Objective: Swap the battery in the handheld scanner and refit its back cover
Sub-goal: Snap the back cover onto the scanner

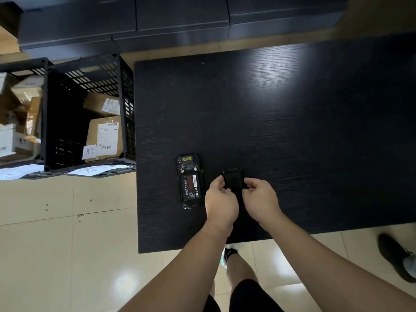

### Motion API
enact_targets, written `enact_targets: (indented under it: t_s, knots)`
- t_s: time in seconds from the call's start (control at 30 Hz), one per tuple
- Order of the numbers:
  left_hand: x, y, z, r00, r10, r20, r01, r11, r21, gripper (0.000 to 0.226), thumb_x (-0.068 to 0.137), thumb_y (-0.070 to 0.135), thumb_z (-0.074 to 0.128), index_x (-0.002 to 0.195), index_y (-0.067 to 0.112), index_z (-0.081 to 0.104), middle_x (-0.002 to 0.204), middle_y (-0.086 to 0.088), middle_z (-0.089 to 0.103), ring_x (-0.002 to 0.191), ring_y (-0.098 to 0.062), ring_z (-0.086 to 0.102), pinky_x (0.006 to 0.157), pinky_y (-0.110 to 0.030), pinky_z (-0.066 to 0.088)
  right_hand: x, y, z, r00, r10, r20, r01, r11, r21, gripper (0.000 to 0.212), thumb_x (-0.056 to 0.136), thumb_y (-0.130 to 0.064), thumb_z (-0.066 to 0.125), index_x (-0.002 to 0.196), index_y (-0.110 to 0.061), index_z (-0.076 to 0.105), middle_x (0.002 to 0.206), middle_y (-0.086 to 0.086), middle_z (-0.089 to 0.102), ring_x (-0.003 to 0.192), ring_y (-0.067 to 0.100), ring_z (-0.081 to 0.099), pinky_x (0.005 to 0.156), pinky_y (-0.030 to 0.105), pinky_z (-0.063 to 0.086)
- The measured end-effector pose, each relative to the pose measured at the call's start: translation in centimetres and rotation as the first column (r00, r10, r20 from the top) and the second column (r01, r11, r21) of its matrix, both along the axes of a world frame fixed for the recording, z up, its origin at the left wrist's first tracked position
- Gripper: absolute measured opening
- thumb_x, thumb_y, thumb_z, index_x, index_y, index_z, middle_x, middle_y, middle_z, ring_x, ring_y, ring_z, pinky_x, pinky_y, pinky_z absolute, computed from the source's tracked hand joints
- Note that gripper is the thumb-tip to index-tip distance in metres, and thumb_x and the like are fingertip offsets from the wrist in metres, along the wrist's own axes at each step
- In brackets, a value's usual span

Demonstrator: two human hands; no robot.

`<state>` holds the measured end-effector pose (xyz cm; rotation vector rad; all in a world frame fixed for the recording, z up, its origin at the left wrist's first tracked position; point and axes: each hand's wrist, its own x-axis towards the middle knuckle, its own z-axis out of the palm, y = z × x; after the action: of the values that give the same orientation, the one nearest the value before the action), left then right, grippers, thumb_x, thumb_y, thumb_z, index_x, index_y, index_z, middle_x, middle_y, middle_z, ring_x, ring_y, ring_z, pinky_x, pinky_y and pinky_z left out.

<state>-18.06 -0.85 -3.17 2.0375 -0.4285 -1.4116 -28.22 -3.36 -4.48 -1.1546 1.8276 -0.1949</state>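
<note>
Head view: looked straight down on a dark desk [292, 131], with both bare forearms reaching in from the bottom of the frame.
Scanner: the handheld scanner [189, 181] lay face down on the desk, left of centre in the lower half of the frame, its back open.
Battery: a battery [191, 187] with a red-and-black label sat in the scanner's bay and looked level with it; whether this was the fresh cell or the old one could not be told.
Back cover: the black back cover [233, 179] was just right of the scanner, apart from it, between the two hands; whether it rested on the desk or was lifted clear could not be told.
Left hand: the left hand [221, 200] had its fingers curled in against the cover's left edge, partly closed, seeming to pinch it.
Right hand: the right hand [261, 198] mirrored it on the cover's right edge, fingers bent and touching or nearly touching it.
Step in hand: probably the cover being handled with both hands, with refitting to come.
Next move calls for: carrying the cover left over the open back, lining up its edges with the housing, then pressing evenly until it seats flush.
Surroundings: a black slatted crate [90, 113] holding cardboard parcels [104, 136] stood on the floor at the left of the frame.
</note>
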Motion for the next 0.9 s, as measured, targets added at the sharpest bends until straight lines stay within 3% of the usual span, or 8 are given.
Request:
enact_targets:
  t_s: [0.3, 0.4, 0.57, 0.63, 0.73, 0.9]
  knots:
    - [0.2, 0.1, 0.4, 0.978, 0.148, -0.144, -0.144, 0.989, 0.041, 0.049, 0.100, 0.002, 0.048, 0.147, 0.019, 0.047, 0.142, 0.004, 0.055, 0.117, -0.003, 0.050, 0.093, -0.018, 0.037, -0.2, 0.1, -0.2, 0.993, -0.116, 0.034, 0.116, 0.993, -0.001, 0.040, 0.084, -0.017, 0.075, 0.123, -0.020, 0.065, 0.111, -0.004, 0.068, 0.100, 0.012, 0.063, 0.083, 0.025, 0.051]
    - [0.4, 0.1, 0.6, 0.985, 0.127, -0.120, -0.127, 0.992, 0.011, 0.049, 0.100, 0.005, 0.053, 0.146, 0.019, 0.048, 0.139, 0.004, 0.056, 0.119, -0.005, 0.052, 0.086, -0.013, 0.039, -0.2, 0.1, 0.1, 0.986, -0.155, 0.054, 0.156, 0.988, -0.013, 0.039, 0.082, -0.021, 0.078, 0.120, -0.022, 0.067, 0.105, -0.008, 0.068, 0.096, 0.009, 0.063, 0.083, 0.026, 0.052]
    - [2.7, 0.1, 1.1, 0.998, 0.061, -0.019, -0.062, 0.996, -0.060, 0.050, 0.096, 0.008, 0.061, 0.144, 0.019, 0.051, 0.133, 0.004, 0.058, 0.115, -0.008, 0.056, 0.077, -0.008, 0.040, 1.1, 0.1, 0.8, 0.972, -0.172, 0.163, 0.179, 0.983, -0.033, 0.031, 0.079, -0.021, 0.081, 0.107, -0.026, 0.069, 0.095, -0.009, 0.070, 0.090, 0.008, 0.068, 0.085, 0.039, 0.060]
    - [4.3, 0.2, 1.4, 0.998, 0.054, 0.031, -0.051, 0.995, -0.082, 0.047, 0.095, 0.009, 0.063, 0.140, 0.019, 0.056, 0.119, 0.009, 0.062, 0.109, -0.007, 0.059, 0.074, -0.006, 0.040, 2.2, 0.0, 1.1, 0.969, -0.141, 0.204, 0.154, 0.987, -0.050, 0.030, 0.079, -0.020, 0.082, 0.105, -0.026, 0.069, 0.095, -0.008, 0.071, 0.089, 0.009, 0.069, 0.083, 0.039, 0.061]
    - [7.1, 0.6, 1.7, 0.994, 0.076, 0.075, -0.067, 0.992, -0.108, 0.044, 0.091, 0.005, 0.067, 0.132, 0.020, 0.063, 0.101, 0.013, 0.064, 0.101, -0.006, 0.064, 0.080, -0.012, 0.049, 4.4, -0.2, 1.6, 0.963, -0.077, 0.257, 0.094, 0.994, -0.051, 0.034, 0.079, -0.017, 0.082, 0.110, -0.023, 0.069, 0.095, -0.007, 0.071, 0.087, 0.009, 0.070, 0.084, 0.039, 0.061]
    - [11.2, 1.6, 1.1, 0.991, 0.074, 0.114, -0.056, 0.986, -0.159, 0.041, 0.084, 0.003, 0.073, 0.121, 0.021, 0.068, 0.104, 0.002, 0.071, 0.090, -0.010, 0.070, 0.082, -0.026, 0.060, 7.4, -0.3, 1.3, 0.959, 0.015, 0.282, 0.004, 0.998, -0.066, 0.027, 0.079, -0.018, 0.082, 0.100, -0.028, 0.069, 0.091, -0.006, 0.072, 0.084, 0.012, 0.071, 0.083, 0.041, 0.061]
